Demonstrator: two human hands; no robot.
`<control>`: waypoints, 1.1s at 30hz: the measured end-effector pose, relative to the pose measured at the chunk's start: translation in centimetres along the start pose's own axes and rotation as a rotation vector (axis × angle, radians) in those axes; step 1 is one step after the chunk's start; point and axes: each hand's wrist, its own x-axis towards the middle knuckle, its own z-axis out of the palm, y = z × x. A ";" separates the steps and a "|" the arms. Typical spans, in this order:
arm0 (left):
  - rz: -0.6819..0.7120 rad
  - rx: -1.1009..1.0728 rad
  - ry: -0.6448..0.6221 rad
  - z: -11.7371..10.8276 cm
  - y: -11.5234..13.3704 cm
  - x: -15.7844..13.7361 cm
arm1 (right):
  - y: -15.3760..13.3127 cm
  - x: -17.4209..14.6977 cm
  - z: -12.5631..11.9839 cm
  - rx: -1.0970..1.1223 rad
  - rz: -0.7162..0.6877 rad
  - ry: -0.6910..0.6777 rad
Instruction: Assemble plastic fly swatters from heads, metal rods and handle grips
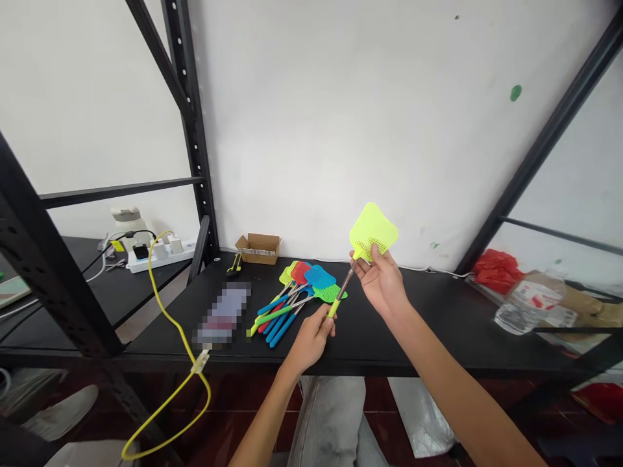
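Note:
Both hands hold a yellow-green fly swatter [372, 227] with a metal shaft, tilted up above the black table. My left hand [314, 334] is closed around its handle, at the lower end. Up at the head, my right hand [382, 279] grips the perforated plate near its base, thumb on the front; its other fingers are partly hidden behind the plate. To the left of my hands lies a pile of fly swatters [321, 276] in blue, red, green and yellow-green, heads toward the wall and handles toward me.
A small open cardboard box [260, 250] stands by the wall, beside a black-and-yellow object [235, 264]. A blurred-out flat object [224, 314] with a yellow cable [180, 327] lies at left. A plastic bottle [523, 305] and red bag [496, 272] are at right, near black rack posts.

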 end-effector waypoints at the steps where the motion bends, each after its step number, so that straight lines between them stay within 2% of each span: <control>1: -0.001 0.001 0.002 0.0 0.0 0.0 | 0.0 0.0 0.0 0.006 0.008 0.014; 4: -0.008 0.015 0.002 0.0 0.1 -0.1 | 0.2 0.0 -0.2 0.002 0.008 0.036; 11: -0.012 0.059 -0.017 -0.1 0.3 -0.2 | -0.3 0.0 -0.5 -0.125 -0.094 -0.039; 25: -0.018 0.087 -0.040 -0.2 0.1 -0.1 | -0.8 -0.3 -0.3 -0.202 -0.094 -0.033; 33: -0.017 0.175 -0.072 -0.1 0.0 -0.2 | -0.1 -0.4 0.2 -0.304 -0.183 -0.066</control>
